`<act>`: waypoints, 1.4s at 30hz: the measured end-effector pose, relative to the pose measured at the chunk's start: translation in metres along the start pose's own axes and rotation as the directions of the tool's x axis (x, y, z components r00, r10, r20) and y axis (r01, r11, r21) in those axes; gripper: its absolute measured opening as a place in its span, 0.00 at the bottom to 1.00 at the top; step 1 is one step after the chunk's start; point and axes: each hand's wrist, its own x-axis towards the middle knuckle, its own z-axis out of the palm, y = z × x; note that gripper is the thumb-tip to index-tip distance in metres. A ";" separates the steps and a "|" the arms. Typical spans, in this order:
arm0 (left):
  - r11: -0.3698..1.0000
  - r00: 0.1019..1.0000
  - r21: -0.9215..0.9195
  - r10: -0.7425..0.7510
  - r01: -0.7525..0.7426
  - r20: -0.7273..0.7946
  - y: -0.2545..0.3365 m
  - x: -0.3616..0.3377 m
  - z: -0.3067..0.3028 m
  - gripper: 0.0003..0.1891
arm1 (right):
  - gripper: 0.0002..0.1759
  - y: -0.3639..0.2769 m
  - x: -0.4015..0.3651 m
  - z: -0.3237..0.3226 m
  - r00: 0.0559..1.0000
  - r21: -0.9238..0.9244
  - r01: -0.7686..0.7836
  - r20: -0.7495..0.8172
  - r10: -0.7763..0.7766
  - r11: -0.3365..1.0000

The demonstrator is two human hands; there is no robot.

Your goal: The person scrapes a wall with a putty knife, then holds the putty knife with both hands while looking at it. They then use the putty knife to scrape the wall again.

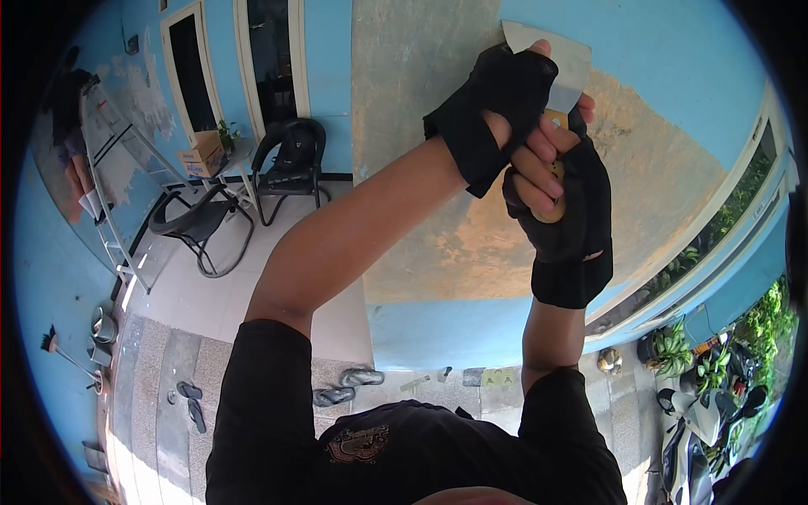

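A wide-bladed scraper (569, 69) with a yellowish handle is raised against the wall in front of me. My right hand (566, 195), in a black fingerless glove, is closed around its handle with the fingers curled over it. My left hand (515, 91), gloved the same way, grips the scraper near the blade, one fingertip lying on the metal. Part of the handle is hidden by the fingers. Behind both hands the wall (471, 240) shows bare grey and tan patches, bordered by blue paint.
At far left a person (69, 126) stands on a ladder (105, 181). Black chairs (290, 160) and a table with a cardboard box (202, 155) are nearby. Sandals (362, 377) lie on the floor below. A window runs along the right, with plants (673, 358) and a motorbike (703, 417) below.
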 end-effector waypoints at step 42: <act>0.999 0.978 -0.007 0.037 -0.039 -0.204 -0.026 0.014 0.011 0.32 | 0.13 -0.035 0.006 -0.017 0.984 -0.009 -0.168 0.059 0.168 0.986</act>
